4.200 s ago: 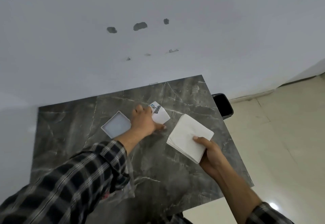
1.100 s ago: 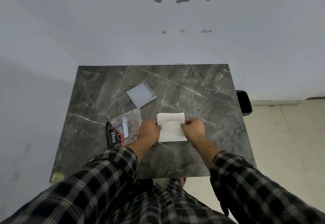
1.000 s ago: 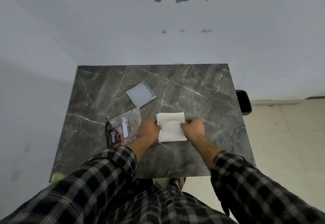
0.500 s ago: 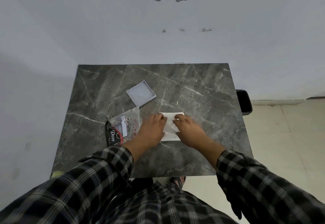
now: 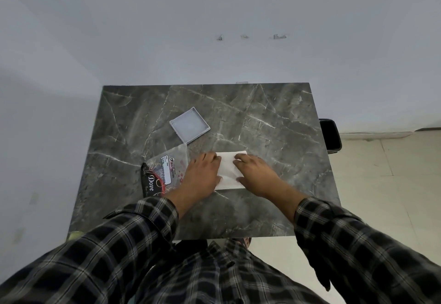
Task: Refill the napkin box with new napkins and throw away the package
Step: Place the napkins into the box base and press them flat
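Napkins (image 5: 229, 170), a white square stack, lie flat on the grey veined marble table (image 5: 274, 117), near its front middle, and from the head camera I see both of my hands pressing down on them. My left hand (image 5: 202, 176) is spread flat over the stack's left edge with fingers extended, gripping nothing; my right hand (image 5: 254, 175) lies the same way over the right edge, palm down, fingers loose on the paper.

Whether the napkin box sits under the stack I cannot tell, since the paper and my hands hide it. The shallow square lid (image 5: 189, 125), pale translucent plastic with a raised rim, rests apart, further back on the table.

Just left of my left hand lies the package (image 5: 164, 172), thin crinkly clear film with a dark printed end, empty and limp. A black bin (image 5: 330, 136) stands past the table's right edge.

I judge the risks as these: soft paper can fan out or skew if I press unevenly, and the light film could slide off the smooth marble if my sleeve brushes it.
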